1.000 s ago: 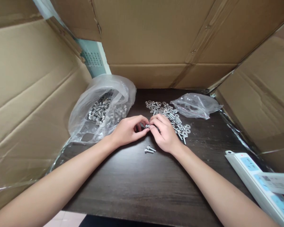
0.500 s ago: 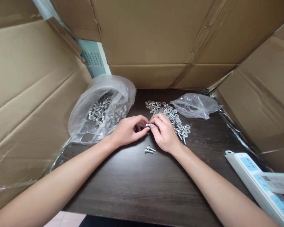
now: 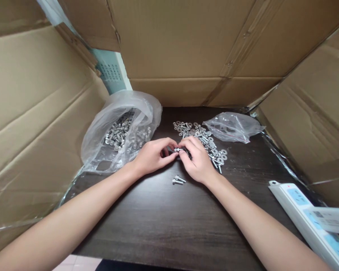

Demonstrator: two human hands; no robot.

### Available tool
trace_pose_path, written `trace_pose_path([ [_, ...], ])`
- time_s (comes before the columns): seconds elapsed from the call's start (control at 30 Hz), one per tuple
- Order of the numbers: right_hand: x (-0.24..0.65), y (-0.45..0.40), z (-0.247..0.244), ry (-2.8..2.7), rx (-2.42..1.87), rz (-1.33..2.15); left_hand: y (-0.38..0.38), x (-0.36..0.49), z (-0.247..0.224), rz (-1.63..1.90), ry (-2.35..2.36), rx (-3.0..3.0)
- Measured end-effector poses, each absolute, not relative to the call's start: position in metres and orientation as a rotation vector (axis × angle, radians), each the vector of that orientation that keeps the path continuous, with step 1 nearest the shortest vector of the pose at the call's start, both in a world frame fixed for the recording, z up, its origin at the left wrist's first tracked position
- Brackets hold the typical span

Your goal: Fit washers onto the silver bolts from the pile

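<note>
Above the middle of the table, my left hand and my right hand meet at the fingertips. Between them is a small silver bolt, lying sideways. My left fingers pinch its head end, and my right thumb and fingers close on the other end; part of the bolt is hidden by them. Two loose bolts lie side by side on the dark table just in front of my hands. Behind my right hand spreads a pile of bolts, nuts and flat washers.
A clear plastic bag holding many bolts lies open at the left. Behind the pile is a flattened plastic bag. A white power strip runs along the right side. Cardboard walls surround the dark table.
Both hands keep nearly the same place and grip. The right fingers have shifted very slightly around the bolt; the loose bolts and the pile have not moved.
</note>
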State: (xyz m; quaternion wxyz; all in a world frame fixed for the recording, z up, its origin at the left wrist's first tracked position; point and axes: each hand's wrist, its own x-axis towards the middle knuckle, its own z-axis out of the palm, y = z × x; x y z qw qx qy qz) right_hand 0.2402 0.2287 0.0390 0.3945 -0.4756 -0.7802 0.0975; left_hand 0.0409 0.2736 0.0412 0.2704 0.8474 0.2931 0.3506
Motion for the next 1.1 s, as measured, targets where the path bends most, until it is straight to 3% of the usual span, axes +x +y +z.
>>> trace_pose_path([
  [1.1,0.2401,0.2282,0.0410,-2.022,-1.134,0.257,0.2709,0.0375,0.0407,0.960,0.714,2.310],
])
